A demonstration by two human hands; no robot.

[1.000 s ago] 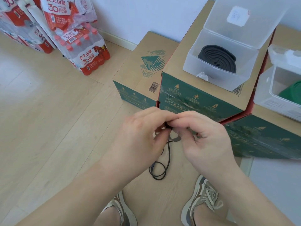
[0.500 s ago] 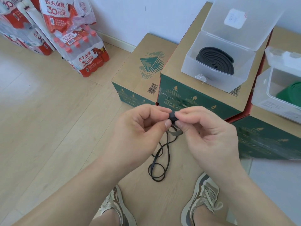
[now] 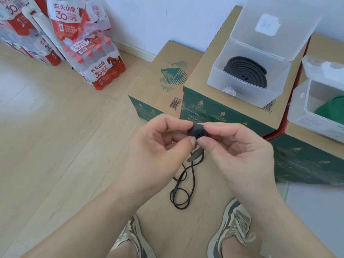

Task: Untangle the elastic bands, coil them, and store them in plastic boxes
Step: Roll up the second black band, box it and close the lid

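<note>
- Both grips, our left hand and our right hand, pinch the small coiled end of a thin black elastic band.
- Its loose tail hangs in loops toward the pale wooden floor.

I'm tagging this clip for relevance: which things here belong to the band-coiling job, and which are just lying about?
Job: thin black elastic band, pinched by left hand and right hand; open plastic box holding coiled black band; second plastic box holding green band.
Lying about: packs of bottled water; cardboard cartons.
</note>
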